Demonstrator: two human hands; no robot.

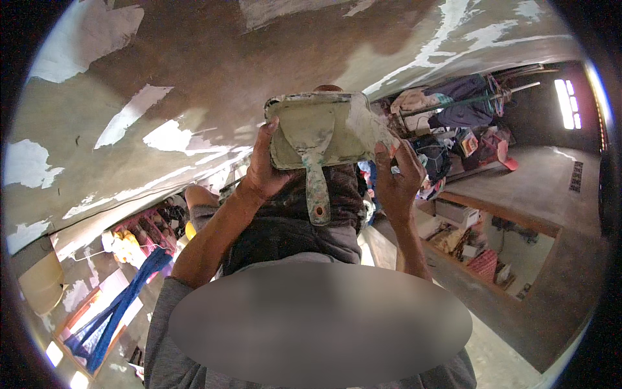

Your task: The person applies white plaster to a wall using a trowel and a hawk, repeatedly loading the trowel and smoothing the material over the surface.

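Note:
My left hand (267,159) grips the left side of a shallow rectangular tray (353,152), its rim crusted with grey-green putty. A putty knife (316,185) lies in the tray with its broad blade flat on the bottom. Its paint-spotted handle, with a hole at the end, sticks out over the near edge. At the tray's right end my right hand (398,175) is closed on a pale, putty-smeared flat tool (376,129), which overlaps the tray's corner. The exact kind of this tool is hard to make out.
In front rises a grey wall (214,58) with white putty patches. Clothes hang on a rack (460,104) at the right, above piled belongings. Further right is a framed mirror or opening (518,253). Blue cloth (120,305) hangs at the lower left.

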